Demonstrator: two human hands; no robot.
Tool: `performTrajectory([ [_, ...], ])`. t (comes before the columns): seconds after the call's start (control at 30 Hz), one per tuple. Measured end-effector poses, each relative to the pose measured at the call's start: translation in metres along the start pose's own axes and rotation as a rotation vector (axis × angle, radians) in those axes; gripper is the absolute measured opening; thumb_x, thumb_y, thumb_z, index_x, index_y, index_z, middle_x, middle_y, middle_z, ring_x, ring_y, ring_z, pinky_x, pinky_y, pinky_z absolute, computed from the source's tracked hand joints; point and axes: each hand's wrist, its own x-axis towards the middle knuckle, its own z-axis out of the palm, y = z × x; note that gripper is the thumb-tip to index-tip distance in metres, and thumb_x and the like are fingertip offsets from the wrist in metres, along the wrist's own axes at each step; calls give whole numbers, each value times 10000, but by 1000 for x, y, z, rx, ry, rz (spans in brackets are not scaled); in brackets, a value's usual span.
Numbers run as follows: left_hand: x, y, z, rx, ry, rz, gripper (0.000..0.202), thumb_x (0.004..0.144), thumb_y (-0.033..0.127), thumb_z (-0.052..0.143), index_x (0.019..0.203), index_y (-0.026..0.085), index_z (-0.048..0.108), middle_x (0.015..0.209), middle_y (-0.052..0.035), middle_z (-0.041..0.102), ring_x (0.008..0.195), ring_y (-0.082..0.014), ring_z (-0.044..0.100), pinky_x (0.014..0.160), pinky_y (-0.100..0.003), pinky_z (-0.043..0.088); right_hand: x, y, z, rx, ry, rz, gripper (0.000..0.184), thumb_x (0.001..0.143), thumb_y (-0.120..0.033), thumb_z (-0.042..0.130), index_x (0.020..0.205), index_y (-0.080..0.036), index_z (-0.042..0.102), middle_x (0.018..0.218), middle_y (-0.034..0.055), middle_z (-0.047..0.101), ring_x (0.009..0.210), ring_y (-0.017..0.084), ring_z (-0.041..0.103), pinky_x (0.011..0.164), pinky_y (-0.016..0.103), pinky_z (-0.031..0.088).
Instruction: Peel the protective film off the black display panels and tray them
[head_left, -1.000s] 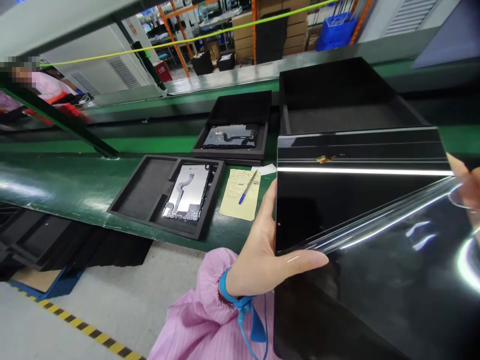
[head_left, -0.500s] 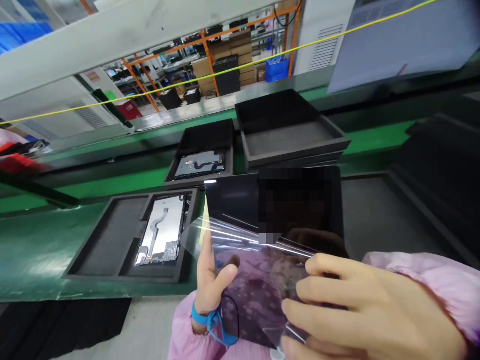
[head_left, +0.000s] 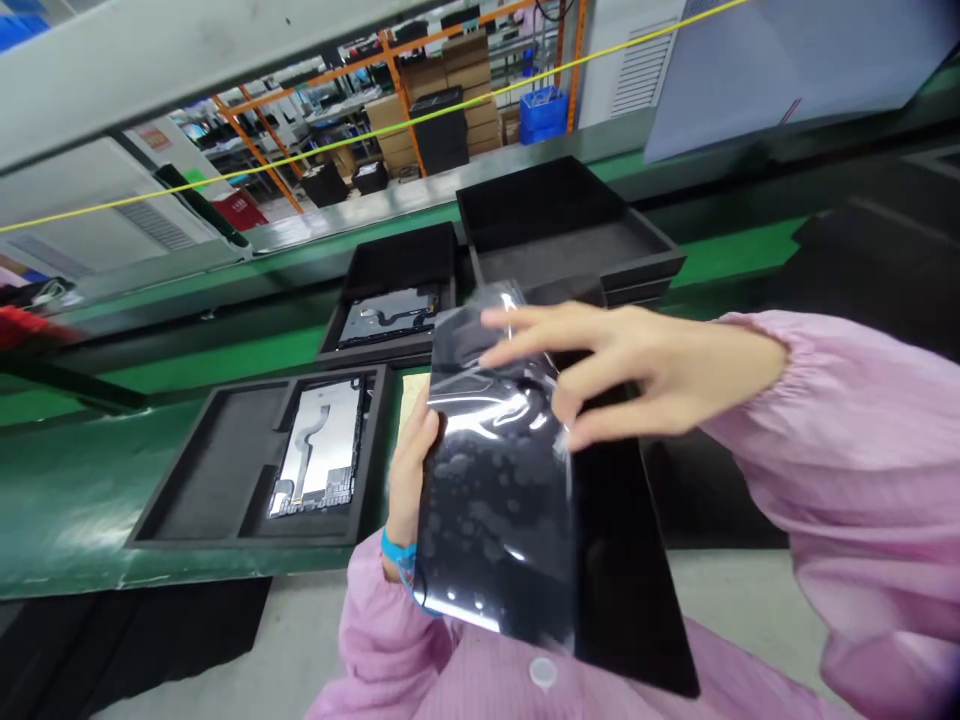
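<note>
A black glass screen panel [head_left: 626, 560] is tilted up in front of my body. My left hand [head_left: 411, 460] is closed round its left edge, with the thumb on the front face. Clear protective film [head_left: 495, 500], shiny and bubbled, covers the left part of the panel, and its top end is loose and crumpled. Over the panel's upper half is my right hand [head_left: 615, 370]. Its thumb and a finger are pinched at a small clear tab on the film's right edge, while two other fingers stretch out across the film. Pale yellow paper [head_left: 411, 395] shows behind the left hand.
On the green bench [head_left: 67, 500] at left lies a black foam tray [head_left: 195, 540] with a silver-backed screen part [head_left: 319, 440]. Another tray [head_left: 397, 250] behind it holds a similar part [head_left: 390, 315]. Stacked black trays [head_left: 570, 230] stand farther back. A yellow cord [head_left: 330, 145] crosses above.
My right hand has moved up and left across the panel with the film. The film, earlier raised in a fold, now lies more over the panel's left part. The panel sits lower in view.
</note>
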Motion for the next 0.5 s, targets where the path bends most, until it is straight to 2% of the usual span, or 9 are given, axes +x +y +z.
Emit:
performTrajectory([
  [0.07,7,-1,-2,63,71,22,403,892,378,538,1284,301,588,1447,30,492,1406,-226,345,1189,-397,260,0,7,9,-60,297,141,185,865,-254,636,705,-161,637,1226,49,586,1355,221,361,1150,396,319],
  [0.13,12,-3,-6,164,161,79,371,842,372,606,1192,261,658,1417,10,527,1413,-226,329,1193,-376,255,1,11,18,-34,562,327,183,833,-230,656,662,-174,620,1075,23,651,1248,220,488,1103,399,384],
  [0.2,15,-5,-11,242,205,130,297,773,345,670,1047,242,722,1372,-2,572,1393,-239,369,1192,-377,260,3,13,24,65,740,458,208,790,-210,678,608,-178,582,928,1,673,1104,210,585,1039,397,447],
  [0.3,18,-8,-16,277,207,160,239,716,322,685,933,241,741,1340,1,601,1351,-249,437,1191,-386,261,6,15,26,183,842,508,266,754,-205,689,548,-170,525,805,-7,665,967,190,629,990,384,480],
  [0.5,19,-6,-15,298,247,94,241,726,307,632,929,218,729,1312,-27,620,1344,-257,446,1193,-402,248,5,21,27,267,850,515,277,756,-181,690,549,-150,508,775,10,658,936,182,634,1008,376,458],
])
